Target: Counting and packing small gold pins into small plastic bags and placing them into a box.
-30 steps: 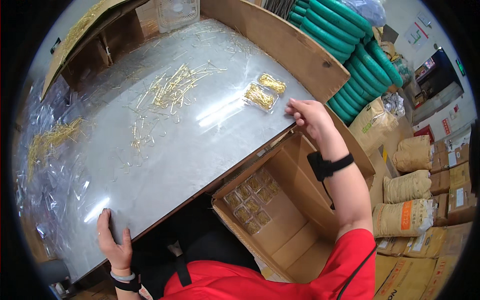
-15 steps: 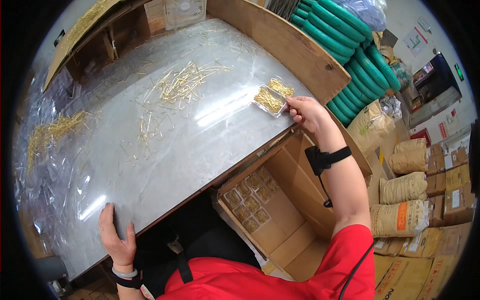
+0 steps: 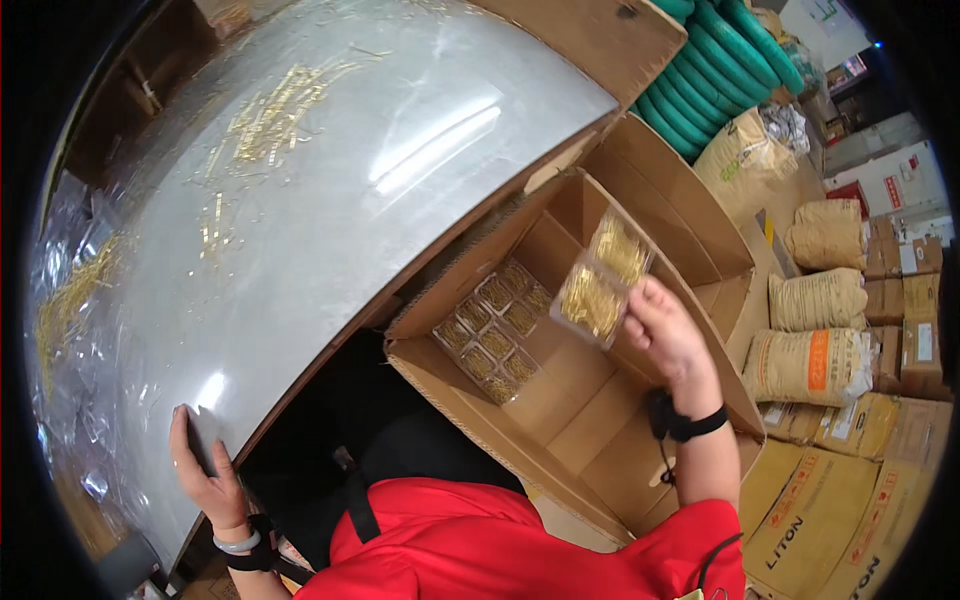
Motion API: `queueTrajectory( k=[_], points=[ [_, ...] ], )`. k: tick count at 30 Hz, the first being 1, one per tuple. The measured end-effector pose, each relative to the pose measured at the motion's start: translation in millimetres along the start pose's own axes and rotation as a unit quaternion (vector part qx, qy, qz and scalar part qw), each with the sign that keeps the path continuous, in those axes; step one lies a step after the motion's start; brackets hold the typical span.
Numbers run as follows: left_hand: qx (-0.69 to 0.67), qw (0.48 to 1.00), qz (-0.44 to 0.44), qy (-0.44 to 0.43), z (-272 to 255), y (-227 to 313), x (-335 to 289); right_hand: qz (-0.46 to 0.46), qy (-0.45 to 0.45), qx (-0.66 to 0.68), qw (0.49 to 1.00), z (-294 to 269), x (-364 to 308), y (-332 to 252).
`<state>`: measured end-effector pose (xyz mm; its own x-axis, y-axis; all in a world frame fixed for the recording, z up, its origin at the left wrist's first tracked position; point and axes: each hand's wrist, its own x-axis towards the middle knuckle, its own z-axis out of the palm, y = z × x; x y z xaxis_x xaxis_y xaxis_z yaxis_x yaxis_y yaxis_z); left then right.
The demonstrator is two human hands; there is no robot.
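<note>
My right hand point(image 3: 665, 325) pinches a pair of clear plastic packs point(image 3: 595, 300), joined or held edge to edge and filled with gold-coloured metal hooks. It holds them over an open cardboard box point(image 3: 565, 375), touching neither its floor nor the packs inside. Several similar packs point(image 3: 485, 335) lie flat in rows at the box's far left. My left hand point(image 3: 210, 485) rests on the near edge of the grey tabletop point(image 3: 330, 270), thumb and fingers apart, holding nothing. Loose gold hooks point(image 3: 270, 120) are heaped farther up the table.
Clear plastic packaging point(image 3: 85, 420) and another heap of gold hooks point(image 3: 75, 290) lie along the left side. A wooden board point(image 3: 590, 40) borders the table's far right. Green coils point(image 3: 715, 70), stuffed sacks point(image 3: 810, 360) and stacked cartons point(image 3: 820, 510) stand to the right.
My right hand has carried the packs off the table's right corner, toward me and over the open box. My view has shifted; my left hand stays on the table edge.
</note>
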<state>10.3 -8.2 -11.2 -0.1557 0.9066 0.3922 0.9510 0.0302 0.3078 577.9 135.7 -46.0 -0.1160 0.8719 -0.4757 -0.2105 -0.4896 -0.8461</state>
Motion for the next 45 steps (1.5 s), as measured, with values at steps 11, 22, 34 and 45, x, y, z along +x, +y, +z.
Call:
queueTrajectory(
  k=[11,22,34,45],
  points=[
    [-0.029,0.998,-0.055,-0.016,4,-11,-6,0.169,0.164,0.010,0.972,-132,60,331],
    [0.024,0.999,-0.046,-0.016,-6,-14,-8,0.215,0.213,-0.025,0.953,-166,124,408],
    [0.018,0.999,-0.044,-0.010,1,-10,-5,0.188,0.386,0.003,0.903,-135,109,410],
    [0.016,0.999,-0.028,-0.003,2,7,3,-0.217,0.183,-0.122,0.951,55,54,108]
  ],
)
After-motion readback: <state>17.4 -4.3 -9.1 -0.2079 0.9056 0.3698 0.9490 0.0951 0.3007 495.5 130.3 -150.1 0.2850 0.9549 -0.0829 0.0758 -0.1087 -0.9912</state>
